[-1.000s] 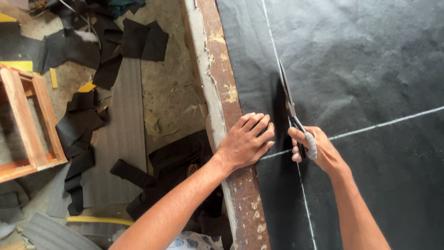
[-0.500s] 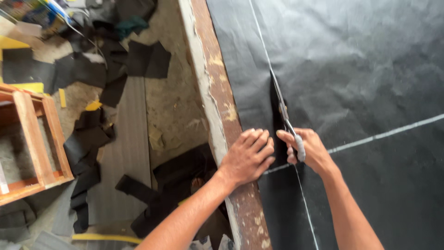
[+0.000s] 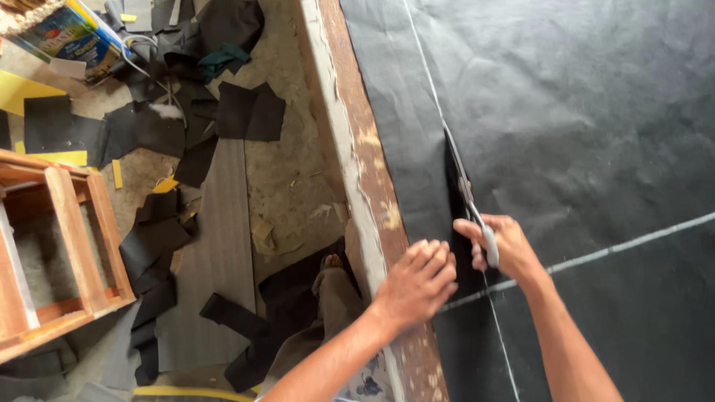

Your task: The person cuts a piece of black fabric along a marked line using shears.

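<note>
Right now a large black sheet [image 3: 566,126] lies spread over the table [image 3: 372,186], dull and faintly creased, with pale chalk lines drawn across it: one long line running away from the person and one crossing it lower right. Along the long line the sheet is parted, a dark slit showing just ahead of the scissors [image 3: 468,195]. The right hand [image 3: 500,249] is closed around the light-coloured scissor handles, blades pointing away along the chalk line and lying in the cut. The left hand [image 3: 417,286] lies flat, fingers together and stretched out, pressing the narrow strip of sheet near the table's worn wooden edge, just beside the right hand.

How far the blades are open is hard to make out, since they are thin and seen edge-on. The sheet runs out of view at the top, right and bottom. Below the table, dark offcuts [image 3: 246,112] litter the floor beside a wooden frame [image 3: 71,246], itself cut off at the left.
</note>
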